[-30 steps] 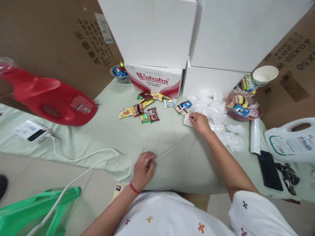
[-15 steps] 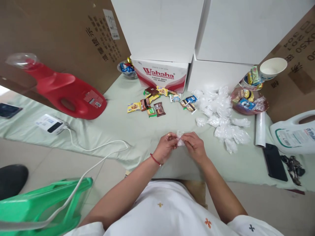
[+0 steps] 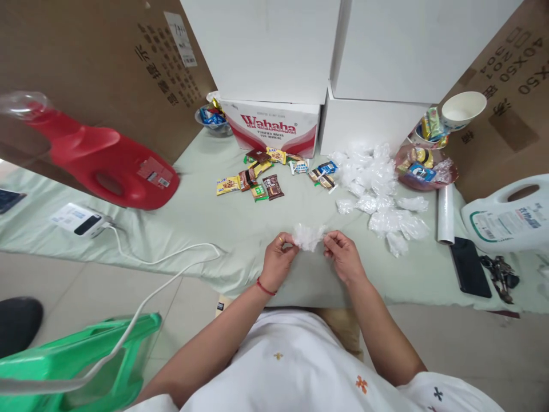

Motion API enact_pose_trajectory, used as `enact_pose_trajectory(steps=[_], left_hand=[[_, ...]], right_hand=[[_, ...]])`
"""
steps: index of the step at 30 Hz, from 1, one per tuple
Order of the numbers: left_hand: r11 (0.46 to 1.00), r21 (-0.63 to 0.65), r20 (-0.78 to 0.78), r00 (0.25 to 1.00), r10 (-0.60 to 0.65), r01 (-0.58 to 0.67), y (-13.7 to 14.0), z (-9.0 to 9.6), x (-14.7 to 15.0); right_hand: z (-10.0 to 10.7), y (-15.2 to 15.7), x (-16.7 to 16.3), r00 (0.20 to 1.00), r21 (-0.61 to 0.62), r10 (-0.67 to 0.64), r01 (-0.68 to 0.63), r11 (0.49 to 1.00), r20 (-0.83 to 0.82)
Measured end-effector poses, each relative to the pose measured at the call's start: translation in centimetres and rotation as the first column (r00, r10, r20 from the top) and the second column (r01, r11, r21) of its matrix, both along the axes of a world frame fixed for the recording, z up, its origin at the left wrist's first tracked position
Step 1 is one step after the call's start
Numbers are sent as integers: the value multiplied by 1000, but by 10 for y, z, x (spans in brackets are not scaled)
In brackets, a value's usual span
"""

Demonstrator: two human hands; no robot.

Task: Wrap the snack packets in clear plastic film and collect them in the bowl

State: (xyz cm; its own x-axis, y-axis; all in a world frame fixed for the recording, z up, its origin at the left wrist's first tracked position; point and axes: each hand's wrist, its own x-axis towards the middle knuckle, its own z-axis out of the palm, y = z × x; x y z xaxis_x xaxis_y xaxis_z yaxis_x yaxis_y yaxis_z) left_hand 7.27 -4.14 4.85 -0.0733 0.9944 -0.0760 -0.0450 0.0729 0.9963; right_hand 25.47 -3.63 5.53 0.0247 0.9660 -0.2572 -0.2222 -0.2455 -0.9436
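Observation:
Between my two hands a crumpled piece of clear plastic film (image 3: 309,237) is stretched out above the table's near part. My left hand (image 3: 278,252) pinches its left end with thumb and fingers. The right end is gripped the same way by my right hand (image 3: 341,252). Beyond the hands lie several wrapped snacks, among them a brown cocoa packet (image 3: 273,187) and a yellow packet (image 3: 228,185). A heap of crumpled clear plastic (image 3: 369,177) spreads to the right of them.
A Wahaha carton (image 3: 274,127) stands at the back under white boxes. On the left are a red jug (image 3: 107,160) and a white device (image 3: 77,220) with a cable. A plastic-film roll (image 3: 446,217), black phone (image 3: 469,266), keys (image 3: 501,277) and white jug (image 3: 510,220) lie right.
My hands have moved apart, and the plastic film that was bunched between the fingers is now spread wider. The whole view has shifted slightly.

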Motion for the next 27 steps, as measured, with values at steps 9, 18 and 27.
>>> enact_pose_trajectory(steps=[9,18,27], left_hand=[[995,-96,274,962,-7,35,-7,-3,11],[938,-336,388,920,55,85,-6,10,0],[930,-346,353,935,9,122,-10,0,12]], right_hand=[[-4,-7,3,997,-60,-68,70,996,22],[-15,-17,16,973,-101,-233,231,968,-3],[-21,-30,21,960,26,-177,176,984,217]])
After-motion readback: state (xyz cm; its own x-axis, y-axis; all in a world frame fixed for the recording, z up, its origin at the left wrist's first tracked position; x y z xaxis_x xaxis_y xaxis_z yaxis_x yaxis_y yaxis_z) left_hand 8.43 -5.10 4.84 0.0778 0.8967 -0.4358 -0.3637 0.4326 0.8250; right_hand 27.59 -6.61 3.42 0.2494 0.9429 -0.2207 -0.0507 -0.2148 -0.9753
